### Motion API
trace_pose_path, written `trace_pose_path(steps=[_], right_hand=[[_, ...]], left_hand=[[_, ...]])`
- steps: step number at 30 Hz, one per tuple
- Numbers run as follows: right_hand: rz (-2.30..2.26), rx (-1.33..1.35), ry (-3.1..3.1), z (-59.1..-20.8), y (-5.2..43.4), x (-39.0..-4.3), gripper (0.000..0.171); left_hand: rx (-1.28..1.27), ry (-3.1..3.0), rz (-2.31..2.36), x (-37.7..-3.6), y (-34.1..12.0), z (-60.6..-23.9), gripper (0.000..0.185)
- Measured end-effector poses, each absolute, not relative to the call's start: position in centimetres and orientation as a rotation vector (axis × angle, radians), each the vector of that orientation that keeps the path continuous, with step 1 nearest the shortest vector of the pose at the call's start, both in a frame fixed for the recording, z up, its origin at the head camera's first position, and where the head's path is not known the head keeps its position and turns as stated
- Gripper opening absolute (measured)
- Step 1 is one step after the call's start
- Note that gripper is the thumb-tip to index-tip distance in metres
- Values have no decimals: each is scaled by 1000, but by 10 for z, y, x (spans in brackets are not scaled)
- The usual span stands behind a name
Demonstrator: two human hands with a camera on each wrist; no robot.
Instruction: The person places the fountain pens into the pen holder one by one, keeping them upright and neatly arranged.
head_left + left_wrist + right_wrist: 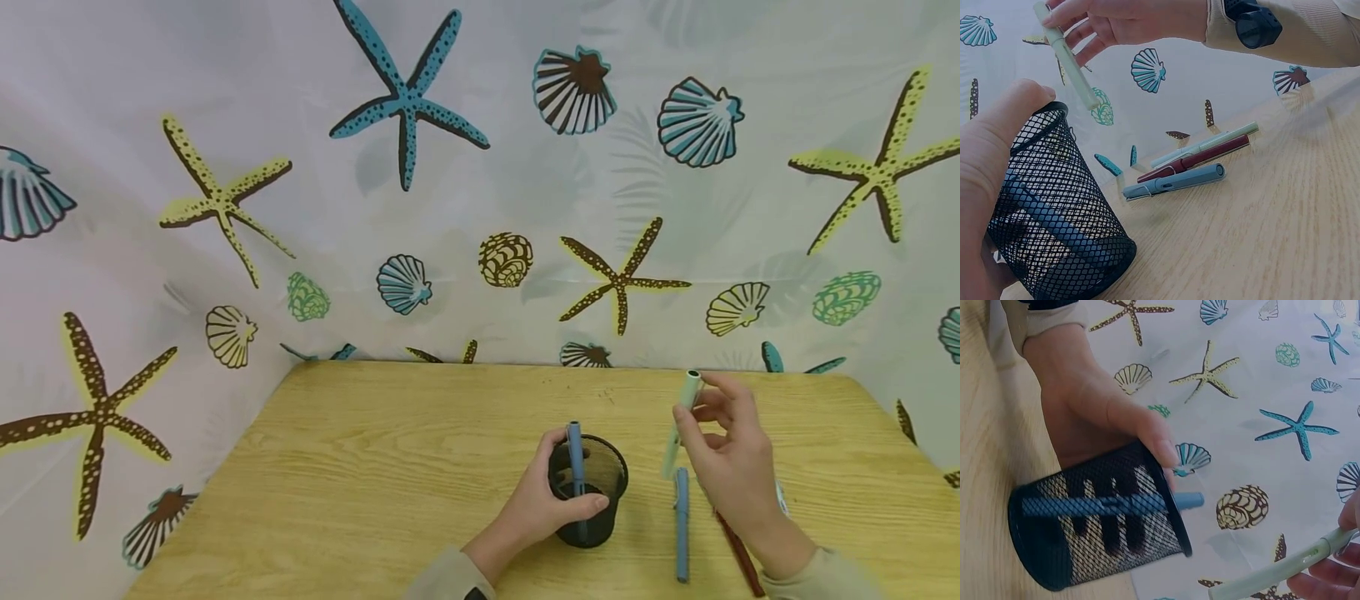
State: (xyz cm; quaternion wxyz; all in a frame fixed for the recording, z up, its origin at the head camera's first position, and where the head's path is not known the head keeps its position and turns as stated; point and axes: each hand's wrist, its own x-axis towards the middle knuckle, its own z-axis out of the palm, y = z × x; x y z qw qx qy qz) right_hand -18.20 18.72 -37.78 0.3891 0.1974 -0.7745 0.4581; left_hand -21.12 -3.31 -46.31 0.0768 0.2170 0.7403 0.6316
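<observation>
Green cylindrical pen (1069, 61), pinched by right grip (737, 457); left grip (538, 498) curls round black mesh cup (1069, 200).

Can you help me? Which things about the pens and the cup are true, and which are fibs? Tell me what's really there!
1. The left hand holds a black mesh cup. True.
2. The right hand is empty. False: the right hand holds a pale green pen.
3. A blue pen is in the cup. True.
4. The dark red pen is in the cup too. False: it lies on the table.
5. Another blue pen lies on the table. True.
6. The backdrop shows trucks. False: it shows starfish and shells.
</observation>
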Motion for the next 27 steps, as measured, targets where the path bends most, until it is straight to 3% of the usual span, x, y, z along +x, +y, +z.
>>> trace_pose_path(steps=[14, 27], right_hand=[[1289, 651, -1829, -380, 155, -187, 56], [1308, 616, -1874, -400, 145, -191, 55]], left_hand=[[640, 2225, 1906, -210, -33, -463, 74], [675, 2227, 1910, -210, -32, -460, 71]])
